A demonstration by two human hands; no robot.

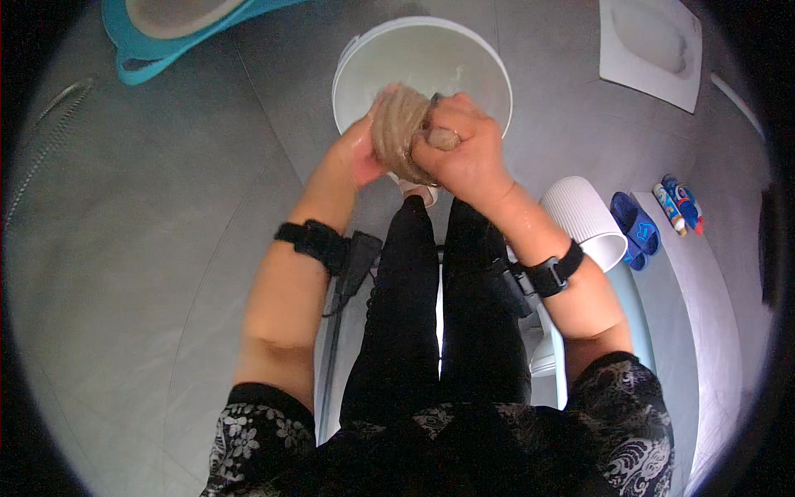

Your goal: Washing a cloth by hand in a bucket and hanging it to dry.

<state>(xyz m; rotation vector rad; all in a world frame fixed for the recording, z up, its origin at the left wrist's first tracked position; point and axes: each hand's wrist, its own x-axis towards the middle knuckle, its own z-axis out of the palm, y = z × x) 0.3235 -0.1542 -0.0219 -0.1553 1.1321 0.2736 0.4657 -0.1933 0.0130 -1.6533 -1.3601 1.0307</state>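
Note:
A wet, twisted bundle of brownish-grey cloth (397, 133) is held between my two hands, over the near part of a round white bucket (422, 23). My left hand (366, 149) cups the bundle's left side, its fingers partly hidden behind the cloth. Closed around the right end is my right hand (463, 146), with a bit of cloth bulging out of the fist. Pale, greenish-looking contents or the inner wall show inside the bucket; which of these cannot be told.
Top left lies a blue plastic basin (133, 68); top right, a white squat toilet (658, 43). At the right are a ribbed white bin (574, 208), blue slippers (636, 227) and bottles (677, 199) on a ledge. A metal shower hose (46, 146) is at the far left.

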